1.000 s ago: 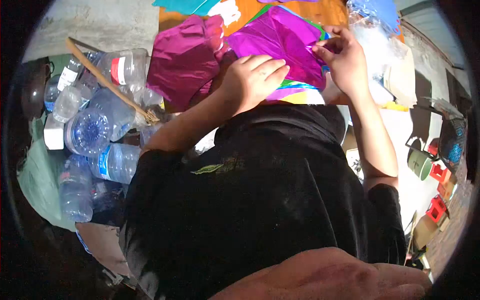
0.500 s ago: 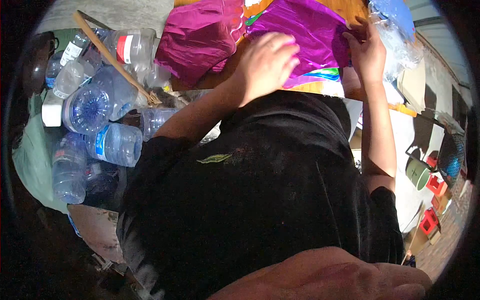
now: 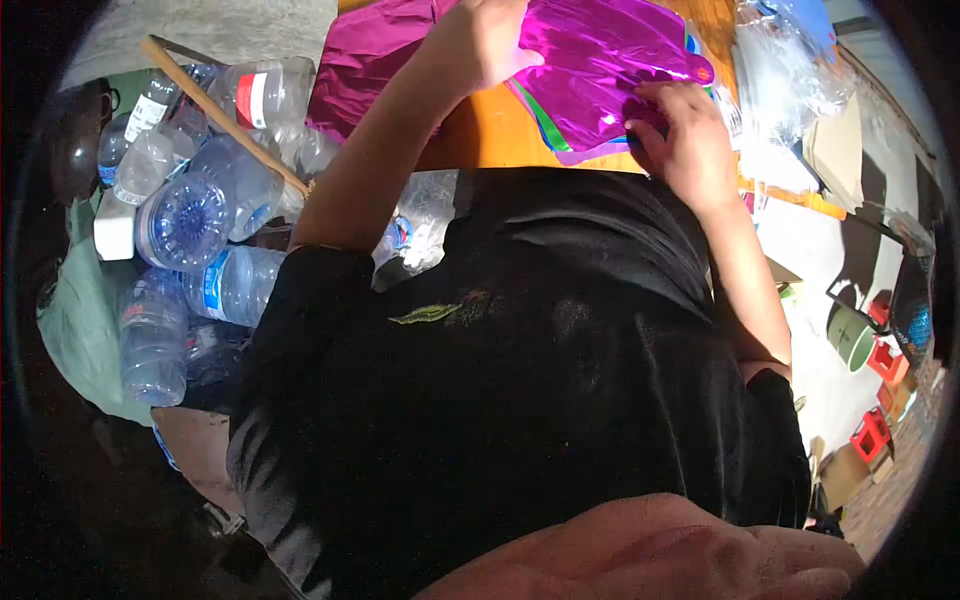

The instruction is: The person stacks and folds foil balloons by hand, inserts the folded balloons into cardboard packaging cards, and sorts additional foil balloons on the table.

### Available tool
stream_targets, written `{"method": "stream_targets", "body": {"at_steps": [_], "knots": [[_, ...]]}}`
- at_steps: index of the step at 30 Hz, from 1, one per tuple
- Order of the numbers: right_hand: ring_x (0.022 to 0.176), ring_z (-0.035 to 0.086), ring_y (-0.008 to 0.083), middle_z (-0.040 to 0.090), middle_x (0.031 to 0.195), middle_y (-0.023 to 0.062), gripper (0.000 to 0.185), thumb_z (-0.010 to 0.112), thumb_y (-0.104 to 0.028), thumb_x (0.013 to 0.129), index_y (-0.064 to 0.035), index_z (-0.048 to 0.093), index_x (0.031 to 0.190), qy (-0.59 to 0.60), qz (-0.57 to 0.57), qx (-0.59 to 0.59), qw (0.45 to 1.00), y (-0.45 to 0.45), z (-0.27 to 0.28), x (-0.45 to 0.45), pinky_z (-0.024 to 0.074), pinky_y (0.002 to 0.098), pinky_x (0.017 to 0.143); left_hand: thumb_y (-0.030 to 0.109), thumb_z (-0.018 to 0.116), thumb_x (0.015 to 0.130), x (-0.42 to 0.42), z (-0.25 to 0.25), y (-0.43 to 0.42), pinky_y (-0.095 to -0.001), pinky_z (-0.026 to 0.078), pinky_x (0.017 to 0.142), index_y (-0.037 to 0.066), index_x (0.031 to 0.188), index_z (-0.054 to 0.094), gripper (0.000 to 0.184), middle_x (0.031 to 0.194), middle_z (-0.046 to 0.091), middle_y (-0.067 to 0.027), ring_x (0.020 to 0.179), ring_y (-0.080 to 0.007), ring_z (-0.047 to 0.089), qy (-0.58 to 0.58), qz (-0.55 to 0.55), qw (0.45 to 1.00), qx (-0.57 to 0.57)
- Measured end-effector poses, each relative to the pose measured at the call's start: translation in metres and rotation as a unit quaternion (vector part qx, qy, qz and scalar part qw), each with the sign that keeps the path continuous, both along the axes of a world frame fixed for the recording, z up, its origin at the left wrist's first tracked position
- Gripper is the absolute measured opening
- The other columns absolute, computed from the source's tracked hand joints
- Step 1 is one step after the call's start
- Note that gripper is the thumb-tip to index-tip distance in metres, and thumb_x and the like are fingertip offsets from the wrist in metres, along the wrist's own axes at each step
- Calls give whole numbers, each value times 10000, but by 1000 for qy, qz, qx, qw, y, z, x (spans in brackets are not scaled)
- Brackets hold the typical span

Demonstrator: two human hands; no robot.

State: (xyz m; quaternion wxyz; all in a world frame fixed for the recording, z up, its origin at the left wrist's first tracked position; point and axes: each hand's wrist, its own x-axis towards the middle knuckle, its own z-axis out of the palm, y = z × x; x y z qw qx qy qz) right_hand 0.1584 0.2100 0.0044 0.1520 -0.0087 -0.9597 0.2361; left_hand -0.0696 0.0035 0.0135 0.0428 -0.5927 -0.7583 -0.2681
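Note:
A shiny purple foil sheet (image 3: 600,60) lies on the orange-brown wooden table (image 3: 490,130), with green and blue sheet edges showing beneath it. My left hand (image 3: 490,40) is at the top, between this sheet and a darker magenta foil piece (image 3: 365,60). Its thumb is spread over the purple sheet's left side, while its other fingers run toward the top edge of the view. My right hand (image 3: 685,135) rests at the sheet's lower right, fingers bent and apart, with thumb and fingertips on or just over the foil.
Several clear plastic bottles (image 3: 187,222) are heaped at the left, with a wooden stick (image 3: 220,115) across them. Clear plastic wrapping (image 3: 785,70) and beige sheets (image 3: 835,150) are at the right. Farther right stand a green bucket (image 3: 850,338) and red crates (image 3: 871,434).
My left hand has moved up and away from my body. The purple sheet has turned and shifted, showing more bare wood at its left. My right hand has moved lower and left since the middle frame.

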Motion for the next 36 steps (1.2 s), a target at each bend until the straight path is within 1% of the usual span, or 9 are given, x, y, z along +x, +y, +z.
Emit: {"method": "stream_targets", "body": {"at_steps": [8, 10, 11, 13, 20, 22, 26, 32, 36], "knots": [[1070, 644, 384, 701, 1108, 161, 372, 803, -127, 817, -8, 688, 1150, 17, 20, 14, 1000, -3, -5, 9, 526, 458, 938, 211, 851, 736, 3, 19, 18, -430, 572, 638, -56, 932, 679, 373, 753, 687, -225, 699, -347, 719, -158, 103, 963, -193], [1086, 634, 370, 693, 1135, 147, 388, 806, -137, 808, -14, 688, 1156, 6, 18, 19, 1000, -3, -6, 11, 518, 458, 953, 245, 857, 730, 7, 30, 25, -439, 569, 653, -58, 874, 684, 378, 736, 681, -235, 714, -369, 713, -361, 203, 865, -282], [1086, 634, 370, 693, 1135, 147, 388, 806, -137, 808, -14, 688, 1156, 7, 17, 17, 1000, -3, -6, 12, 518, 458, 953, 245, 857, 730, 7, 26, 24, -439, 569, 653, -58, 874, 684, 378, 736, 681, -235, 714, -369, 713, -360, 204, 865, -284], [1110, 621, 352, 682, 1159, 129, 388, 803, -147, 808, -28, 692, 1160, 2, 12, 24, 1000, -4, -8, 14, 502, 451, 973, 252, 853, 735, 5, 11, 16, -460, 560, 666, -66, 843, 678, 378, 757, 681, -247, 717, -398, 702, -2, 80, 977, -199], [1119, 607, 336, 676, 1139, 110, 376, 789, -171, 823, -39, 695, 1161, 0, -1, 39, 999, -3, -14, 17, 481, 440, 967, 199, 850, 736, 13, 4, 19, -497, 526, 641, -86, 902, 661, 381, 803, 660, -266, 717, -435, 670, -54, 30, 982, -179], [1113, 605, 334, 675, 1134, 109, 370, 789, -174, 825, -40, 696, 1158, 18, 6, 38, 999, -2, -16, 16, 479, 442, 962, 341, 818, 820, 9, -4, 22, -493, 567, 815, -18, 1090, 699, 465, 887, 715, -212, 874, -400, 715, -83, 135, 947, -281], [1117, 604, 332, 674, 1132, 110, 371, 789, -180, 827, -45, 698, 1161, 4, -3, 51, 999, -2, -16, 18, 475, 446, 970, 393, 828, 794, -3, -27, 15, -511, 559, 753, -45, 1078, 669, 545, 801, 703, -227, 791, -414, 719, -22, 84, 949, -303], [1132, 599, 339, 665, 1122, 117, 366, 782, -182, 836, -49, 696, 1166, 29, 1, 33, 999, -2, -17, 18, 472, 452, 983, 362, 812, 825, 13, -29, 15, -458, 564, 761, -41, 967, 705, 441, 855, 730, -212, 815, -367, 734, -7, 148, 971, -188], [1152, 596, 339, 665, 1131, 115, 360, 776, -181, 838, -48, 696, 1163, 9, -2, 43, 999, -2, -16, 21, 471, 450, 990, 184, 841, 781, 24, -2, 17, -456, 533, 656, -96, 1165, 598, 534, 904, 671, -248, 788, -350, 689, -143, 196, 969, -43]]}}
